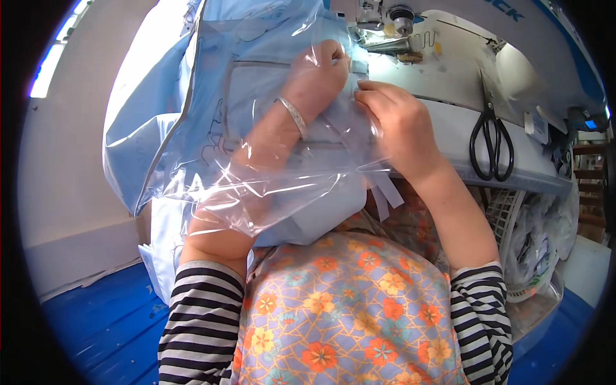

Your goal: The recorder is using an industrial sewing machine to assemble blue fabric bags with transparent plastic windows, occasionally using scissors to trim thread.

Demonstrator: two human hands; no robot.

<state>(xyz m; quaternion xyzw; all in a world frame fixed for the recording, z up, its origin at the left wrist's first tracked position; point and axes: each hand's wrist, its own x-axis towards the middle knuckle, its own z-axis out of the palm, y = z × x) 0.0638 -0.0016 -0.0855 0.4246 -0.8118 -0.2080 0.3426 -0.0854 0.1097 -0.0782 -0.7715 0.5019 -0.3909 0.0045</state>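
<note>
Light blue sheet material [147, 147] with grey piping and printed line drawings spreads over the left of the sewing machine bed. A clear plastic sheet [256, 186] lies over it and over my left forearm. Beneath that plastic, my left hand [321, 77] is closed, its curled fingers pinching the blue material's right edge near the presser foot. My right hand [401, 122] is just right of it, fingers bent together on the clear plastic's edge; its thumb is hidden. Pale strips [386, 196] hang below the right hand.
The sewing machine [475, 19] arches over the upper right, its lamp lighting the needle area. Black-handled scissors [492, 144] lie on the white machine bed [449, 128]. Below the bed's right edge, a white basket [504, 218] stands beside crumpled clear plastic [539, 237].
</note>
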